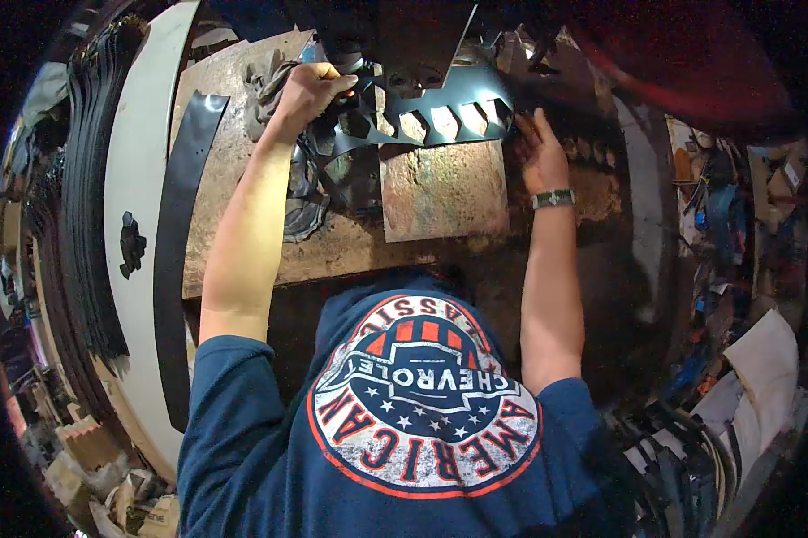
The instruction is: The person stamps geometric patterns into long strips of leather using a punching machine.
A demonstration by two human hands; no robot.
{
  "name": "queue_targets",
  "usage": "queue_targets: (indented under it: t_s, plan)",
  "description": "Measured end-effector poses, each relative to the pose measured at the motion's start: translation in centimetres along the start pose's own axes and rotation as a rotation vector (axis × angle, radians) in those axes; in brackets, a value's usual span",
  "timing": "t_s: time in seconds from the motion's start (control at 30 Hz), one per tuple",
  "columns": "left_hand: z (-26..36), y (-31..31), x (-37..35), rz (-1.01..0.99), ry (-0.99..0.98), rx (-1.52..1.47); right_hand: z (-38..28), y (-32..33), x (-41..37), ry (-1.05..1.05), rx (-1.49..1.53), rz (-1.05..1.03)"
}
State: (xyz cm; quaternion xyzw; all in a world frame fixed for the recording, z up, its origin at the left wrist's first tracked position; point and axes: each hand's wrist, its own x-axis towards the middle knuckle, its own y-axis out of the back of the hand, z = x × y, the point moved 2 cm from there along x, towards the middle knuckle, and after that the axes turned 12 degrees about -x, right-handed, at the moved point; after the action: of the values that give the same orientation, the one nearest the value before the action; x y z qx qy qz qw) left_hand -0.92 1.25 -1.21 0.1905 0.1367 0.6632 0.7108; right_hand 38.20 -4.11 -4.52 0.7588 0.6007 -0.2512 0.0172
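A black strip (453,128) with a row of angular cut-outs lies across the press area under a dark metal plate (417,45). My left hand (317,90) is raised at the strip's left side, fingers closed in a pinch beside a small red light; what they hold is hidden. At the strip's right end is my right hand (541,160), with a watch on the wrist, fingers apart and close to the strip's edge. Below the strip sits a worn square board (444,190).
A grey glove (265,90) lies on the worn wooden bench (233,193). A long plain black strip (184,224) leans at the left, beside a pale panel (144,179) and a hanging bundle of dark strips (95,188). Scrap pieces (691,457) lie at the lower right.
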Motion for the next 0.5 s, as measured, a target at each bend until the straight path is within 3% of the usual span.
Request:
queue_targets:
  t_s: [0.13, 0.23, 0.27, 0.37, 0.5]
  plan:
    - [-0.2, 0.0, 0.1, -0.003, 0.007, -0.027, 0.1, 2.4, -2.4, -0.095, -0.256, 0.146]
    - [-0.6, 0.0, 0.1, 0.012, -0.031, -0.057, -0.4, 1.6, -4.6, 0.327, -0.689, 0.498]
    - [-0.7, 0.0, 0.1, 0.017, -0.045, -0.063, 0.2, 2.2, -3.6, 0.510, -0.604, 0.482]
    - [-1.1, -0.1, 0.2, 0.017, -0.063, -0.056, -4.7, -3.6, -7.5, 0.559, -0.353, 0.211]
    - [-0.4, 0.0, 0.3, 0.013, -0.052, -0.008, -7.3, -6.8, -6.8, 0.625, 0.075, -0.265]
